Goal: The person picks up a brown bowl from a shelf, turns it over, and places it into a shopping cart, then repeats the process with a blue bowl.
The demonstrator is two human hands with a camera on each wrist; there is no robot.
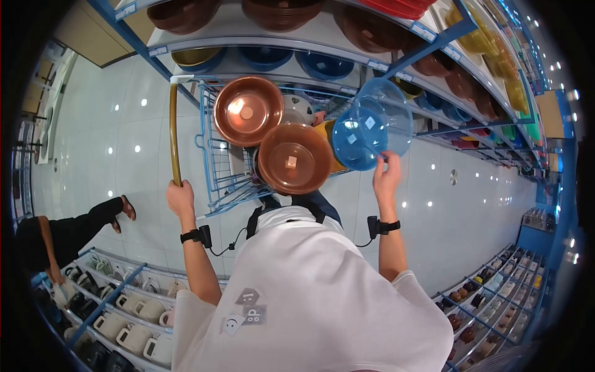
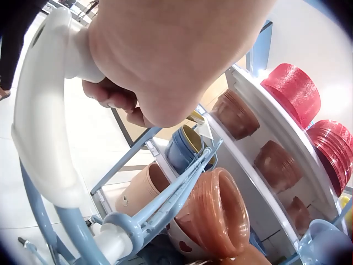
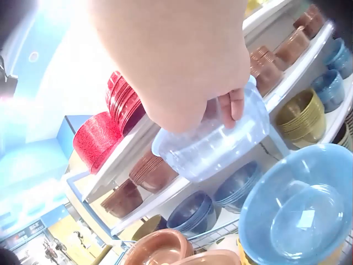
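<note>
My left hand (image 1: 180,198) grips the end of the shopping cart's handle (image 1: 175,133); in the left wrist view its fingers curl beside the white handle end (image 2: 44,110). My right hand (image 1: 387,177) pinches the rim of a translucent light-blue basin (image 1: 400,121), which is tilted on its side. The right wrist view shows this basin (image 3: 215,152) under the hand, partly hidden by it. Close beside it, a blue basin (image 1: 356,146) with a white label sits over the cart's right end. Two copper-brown basins (image 1: 248,99) (image 1: 294,158) rest on the cart's load.
The blue wire cart (image 1: 214,167) stands between my body and a shelf rack (image 1: 260,42) stacked with brown, blue, yellow and red basins. Behind me are shelves of pitchers (image 1: 133,338) and small goods (image 1: 489,297). Another person (image 1: 62,229) is at the left, by the pitchers.
</note>
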